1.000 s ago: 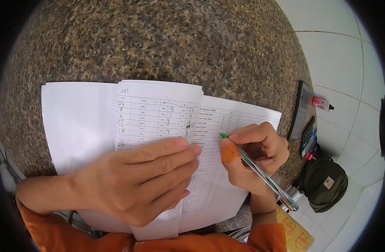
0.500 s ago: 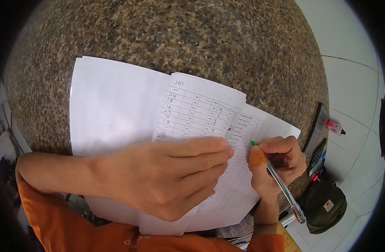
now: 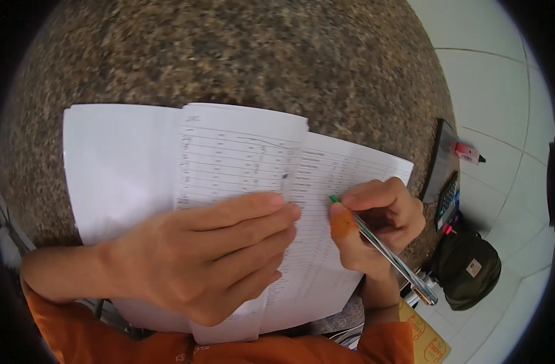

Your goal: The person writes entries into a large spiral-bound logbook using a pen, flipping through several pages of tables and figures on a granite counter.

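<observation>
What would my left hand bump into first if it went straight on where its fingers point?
Probably your right hand, around the pen it holds, across the printed sheet; depth is hard to judge.

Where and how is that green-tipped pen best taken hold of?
Probably take the pen by its rear end, coming from the picture's lower right: it is long, slim and slants out that way, while the right hand grips it near the green tip.

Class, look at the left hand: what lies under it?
A ruled sheet lies under the left hand, its upper part showing beyond the hand. Whatever the hand itself covers cannot be seen.
</observation>
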Demonstrator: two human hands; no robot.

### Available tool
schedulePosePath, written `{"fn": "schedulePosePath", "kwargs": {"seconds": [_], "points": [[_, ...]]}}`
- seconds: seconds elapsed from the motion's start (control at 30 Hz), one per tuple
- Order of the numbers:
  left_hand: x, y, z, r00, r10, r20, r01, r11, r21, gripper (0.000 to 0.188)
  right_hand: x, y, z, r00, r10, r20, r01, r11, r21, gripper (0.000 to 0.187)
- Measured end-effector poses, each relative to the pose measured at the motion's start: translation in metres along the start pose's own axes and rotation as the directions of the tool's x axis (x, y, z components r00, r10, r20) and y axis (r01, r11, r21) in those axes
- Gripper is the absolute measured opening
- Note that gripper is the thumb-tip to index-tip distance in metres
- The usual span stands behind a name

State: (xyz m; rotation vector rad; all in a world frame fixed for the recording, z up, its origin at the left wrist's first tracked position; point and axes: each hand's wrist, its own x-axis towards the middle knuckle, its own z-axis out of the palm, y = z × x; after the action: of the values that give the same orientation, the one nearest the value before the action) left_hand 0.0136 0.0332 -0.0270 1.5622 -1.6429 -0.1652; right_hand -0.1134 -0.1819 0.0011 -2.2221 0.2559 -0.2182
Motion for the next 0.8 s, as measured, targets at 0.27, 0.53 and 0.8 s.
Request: {"fn": "schedulePosePath", "kwargs": {"seconds": [0.27, 0.53, 0.8], "points": [[-0.001, -0.003, -0.002, 0.999, 0.019, 0.041, -0.019, 1.0, 0.009, 0.018, -0.002, -0.006, 0.004, 0.996, 0.092, -0.009, -0.092, 0.996, -0.012, 0.022], [-0.006, -0.001, 0.001, 0.999, 0.047, -0.013, -0.046, 0.999, 0.019, 0.018, -0.001, -0.008, 0.011, 0.988, 0.098, -0.12, -0.088, 0.993, 0.081, 0.021], [-0.006, -0.001, 0.002, 0.999, 0.05, -0.016, -0.049, 0.999, 0.022, 0.017, -0.003, -0.005, 0.012, 0.986, 0.081, -0.145, -0.072, 0.995, 0.07, 0.022]]}}
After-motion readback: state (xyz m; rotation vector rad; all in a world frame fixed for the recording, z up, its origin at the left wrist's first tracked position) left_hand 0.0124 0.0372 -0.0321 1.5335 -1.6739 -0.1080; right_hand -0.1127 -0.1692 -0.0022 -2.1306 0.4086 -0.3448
